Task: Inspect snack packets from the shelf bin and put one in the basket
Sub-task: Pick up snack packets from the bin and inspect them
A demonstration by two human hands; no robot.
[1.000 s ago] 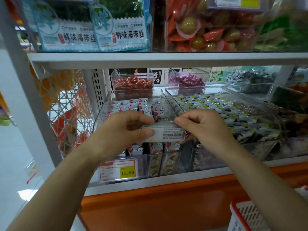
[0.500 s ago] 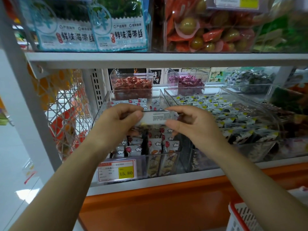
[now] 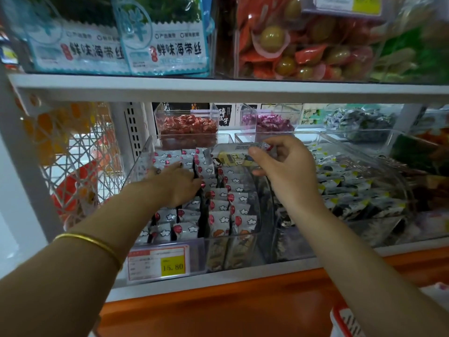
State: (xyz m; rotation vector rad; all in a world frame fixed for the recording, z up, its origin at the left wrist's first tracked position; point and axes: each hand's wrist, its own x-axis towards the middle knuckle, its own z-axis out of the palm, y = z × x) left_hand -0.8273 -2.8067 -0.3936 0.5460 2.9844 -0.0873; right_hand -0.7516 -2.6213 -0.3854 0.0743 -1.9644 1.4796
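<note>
The right hand [image 3: 284,166] is closed on one end of a snack packet [image 3: 230,155], which is pinched between thumb and curled fingers and held roughly level above the rear part of the shelf bin [image 3: 142,164]. The packet's other end is free, and its print is too blurred to be read.

The left hand [image 3: 178,188] is laid back-up on the rows of packets [image 3: 226,203] in the left half of the same bin, with the fingers stretched toward the rear wall. The fingertips are partly sunk among the packets, so it cannot be told whether one is gripped. A gold bracelet [image 3: 97,244] is worn on the left forearm.

The clear-walled bin is set at the front edge of the lower shelf [image 3: 218,279], near its left end. A price tag [image 3: 159,265] reading 15.80 is fixed to the bin's front wall; the smaller print is illegible. A neighbouring bin [image 3: 393,171] of dark and yellow packets stands just beside it on the right.

The basket [image 3: 340,319] is cut off at the lower right corner of the view, below the shelf's front edge. Only a red rim and white mesh are shown, and its contents are hidden.
</note>
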